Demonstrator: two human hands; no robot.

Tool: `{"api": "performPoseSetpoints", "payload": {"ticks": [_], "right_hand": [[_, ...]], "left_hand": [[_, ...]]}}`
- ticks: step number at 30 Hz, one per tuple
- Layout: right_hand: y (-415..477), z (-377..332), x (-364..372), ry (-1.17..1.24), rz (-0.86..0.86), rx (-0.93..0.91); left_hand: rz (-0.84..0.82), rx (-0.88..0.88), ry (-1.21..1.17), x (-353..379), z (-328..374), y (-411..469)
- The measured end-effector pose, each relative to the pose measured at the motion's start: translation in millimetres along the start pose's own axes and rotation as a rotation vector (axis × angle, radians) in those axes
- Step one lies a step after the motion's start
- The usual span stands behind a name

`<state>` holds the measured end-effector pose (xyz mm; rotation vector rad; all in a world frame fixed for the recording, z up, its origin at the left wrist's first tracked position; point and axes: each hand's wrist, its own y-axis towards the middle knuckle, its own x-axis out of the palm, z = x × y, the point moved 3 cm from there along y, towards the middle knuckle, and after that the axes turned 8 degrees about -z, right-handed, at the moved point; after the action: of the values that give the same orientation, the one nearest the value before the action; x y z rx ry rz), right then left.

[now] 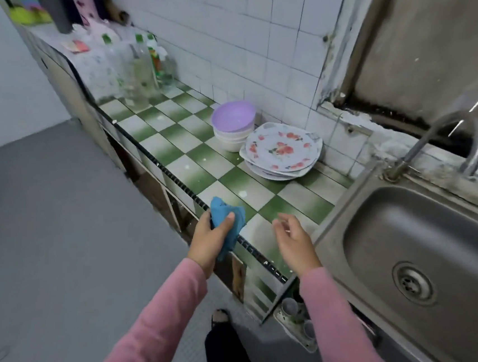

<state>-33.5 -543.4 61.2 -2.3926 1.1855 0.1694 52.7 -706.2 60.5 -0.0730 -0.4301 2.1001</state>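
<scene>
head view: my left hand (pixel 212 237) grips the blue cloth (pixel 227 221), fingers and thumb curled round it, at the front edge of the checked counter (pixel 187 145); my right hand (pixel 293 241) hovers just beside it, fingers loosely apart, holding nothing; stacked plates (pixel 283 150) and bowls (pixel 234 127) sit against the wall, the sink (pixel 412 240) to the right.

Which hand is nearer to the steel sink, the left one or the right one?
The right hand. It hovers open above the counter edge, just beside the rim of the sink. The left hand is farther away, at the counter's front edge, gripping a blue cloth.
</scene>
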Motion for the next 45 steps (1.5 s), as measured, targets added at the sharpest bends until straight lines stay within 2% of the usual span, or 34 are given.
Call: {"api": "performPoseSetpoints", "payload": {"ticks": [7,15,21,28,34,39,45], "right_hand": [[121,-40,9,0.232,0.088,0.082],[223,-68,17,0.374,0.134,0.192],[287,-95,24,0.316,0.135,0.233],[370,-145,35,0.215,0.261,0.25],[442,-162,39,0.101,0.436,0.385],[482,-154,24,-0.094,0.431,0.562],[490,-138,30,-0.149,0.449,0.668]], "left_hand": [[-0.003,-0.026,0.004,-33,50,115],[-0.026,-0.069,0.039,-55,83,217],[-0.071,-0.101,0.002,-70,103,288],[-0.15,-0.115,0.101,-98,137,383],[-0.286,-0.138,0.134,-113,176,452],[-0.403,-0.133,0.155,-124,194,495],[-0.487,-0.183,0.195,-130,204,529]]}}
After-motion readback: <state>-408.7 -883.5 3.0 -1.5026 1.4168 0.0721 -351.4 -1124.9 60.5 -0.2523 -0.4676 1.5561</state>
